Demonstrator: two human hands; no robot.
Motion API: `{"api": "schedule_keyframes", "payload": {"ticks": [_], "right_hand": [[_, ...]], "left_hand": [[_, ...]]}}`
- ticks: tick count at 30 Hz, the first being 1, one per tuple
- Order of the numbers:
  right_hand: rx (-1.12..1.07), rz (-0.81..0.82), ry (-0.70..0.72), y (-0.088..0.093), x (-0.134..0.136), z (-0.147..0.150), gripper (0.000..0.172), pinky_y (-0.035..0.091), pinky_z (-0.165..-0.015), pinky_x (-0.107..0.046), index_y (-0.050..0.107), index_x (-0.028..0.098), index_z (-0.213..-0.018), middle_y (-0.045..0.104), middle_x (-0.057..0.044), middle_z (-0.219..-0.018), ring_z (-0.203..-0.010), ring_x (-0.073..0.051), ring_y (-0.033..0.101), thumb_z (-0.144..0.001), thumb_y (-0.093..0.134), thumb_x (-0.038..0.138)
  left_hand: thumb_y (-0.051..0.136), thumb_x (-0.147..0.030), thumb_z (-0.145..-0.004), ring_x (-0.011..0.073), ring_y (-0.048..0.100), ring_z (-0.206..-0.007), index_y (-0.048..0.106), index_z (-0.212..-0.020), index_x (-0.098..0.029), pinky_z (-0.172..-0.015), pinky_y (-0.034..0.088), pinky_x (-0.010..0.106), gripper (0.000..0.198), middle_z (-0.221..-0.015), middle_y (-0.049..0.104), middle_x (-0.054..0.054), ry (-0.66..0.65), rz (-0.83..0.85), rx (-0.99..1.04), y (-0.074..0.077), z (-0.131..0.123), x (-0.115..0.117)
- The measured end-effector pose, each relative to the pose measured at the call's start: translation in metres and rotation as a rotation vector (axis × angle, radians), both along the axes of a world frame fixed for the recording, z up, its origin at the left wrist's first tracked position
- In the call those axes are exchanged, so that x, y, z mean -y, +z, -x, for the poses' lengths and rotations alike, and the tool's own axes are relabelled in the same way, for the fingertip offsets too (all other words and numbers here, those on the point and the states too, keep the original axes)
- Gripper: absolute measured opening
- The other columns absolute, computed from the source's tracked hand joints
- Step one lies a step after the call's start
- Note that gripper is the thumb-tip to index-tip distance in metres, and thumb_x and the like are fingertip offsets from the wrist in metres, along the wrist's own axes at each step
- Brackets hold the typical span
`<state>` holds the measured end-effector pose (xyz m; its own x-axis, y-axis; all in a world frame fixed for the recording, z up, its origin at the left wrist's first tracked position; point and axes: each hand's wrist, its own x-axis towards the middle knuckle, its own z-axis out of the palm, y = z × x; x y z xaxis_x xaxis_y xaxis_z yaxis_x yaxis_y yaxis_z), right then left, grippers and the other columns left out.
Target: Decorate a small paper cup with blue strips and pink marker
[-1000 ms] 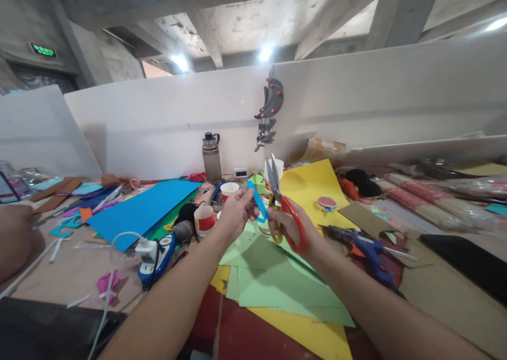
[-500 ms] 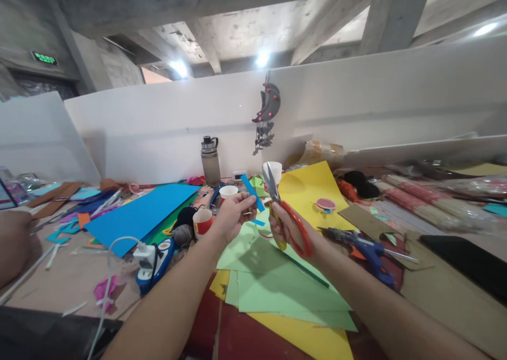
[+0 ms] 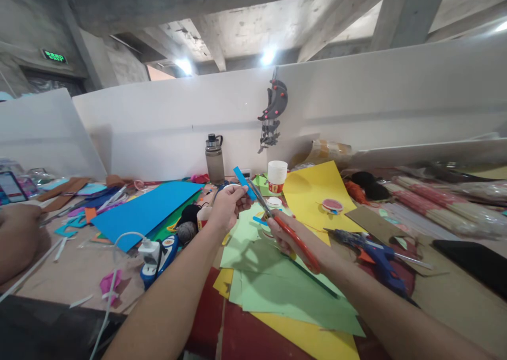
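In the head view, your left hand [image 3: 229, 206] has its fingers clamped on the blue strip [image 3: 241, 176], seemingly low to leave its upper end free; your right hand [image 3: 282, 229] wraps its fingers round the scissors [image 3: 298, 239], blades at the strip (touching or not, I can't tell); both hang above the green sheets [image 3: 293, 299], short of the worktop's [image 3: 37, 281] far edge.

Bright lamps [image 3: 268, 55] light concrete beams [image 3: 208, 42] above white boards [image 3: 162, 122].

Craft workshop, bare concrete beams [image 3: 222, 1] (exit sign [image 3: 54, 56] glowing), coloured paper [image 3: 146, 207], glue gun [image 3: 378, 259]
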<state>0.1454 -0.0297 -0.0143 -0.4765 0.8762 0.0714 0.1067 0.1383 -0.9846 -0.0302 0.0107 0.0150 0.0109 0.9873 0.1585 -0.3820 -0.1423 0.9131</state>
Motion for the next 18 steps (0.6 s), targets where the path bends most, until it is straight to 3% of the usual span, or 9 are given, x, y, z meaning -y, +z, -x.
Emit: {"api": "schedule_keyframes", "payload": {"ticks": [8, 18], "right_hand": [[-0.073, 0.109, 0.072, 0.0013, 0.0003, -0.0004, 0.039, 0.022, -0.038, -0.018, 0.036, 0.023, -0.076, 0.029, 0.009, -0.057, -0.042, -0.005, 0.026, -0.079, 0.05, 0.06], [-0.059, 0.109, 0.029, -0.002, -0.0022, 0.0004, 0.039, 0.021, -0.035, -0.017, 0.037, 0.023, -0.077, 0.028, 0.01, -0.056, -0.039, -0.004, 0.024, -0.077, 0.053, 0.059]], "left_hand": [[0.077, -0.034, -0.061, 0.0112, 0.059, -0.051, 0.057, -0.07, -0.014, -0.055, 0.047, 0.024, 0.03, -0.059, 0.063, 0.001, 0.025, -0.025, -0.016, 0.0009, -0.0033, 0.002], [0.077, -0.035, -0.059, 0.0106, 0.058, -0.051, 0.058, -0.07, -0.014, -0.056, 0.047, 0.025, 0.031, -0.059, 0.062, 0.0, 0.053, -0.038, -0.002, 0.0002, -0.0039, 0.0021]]}}
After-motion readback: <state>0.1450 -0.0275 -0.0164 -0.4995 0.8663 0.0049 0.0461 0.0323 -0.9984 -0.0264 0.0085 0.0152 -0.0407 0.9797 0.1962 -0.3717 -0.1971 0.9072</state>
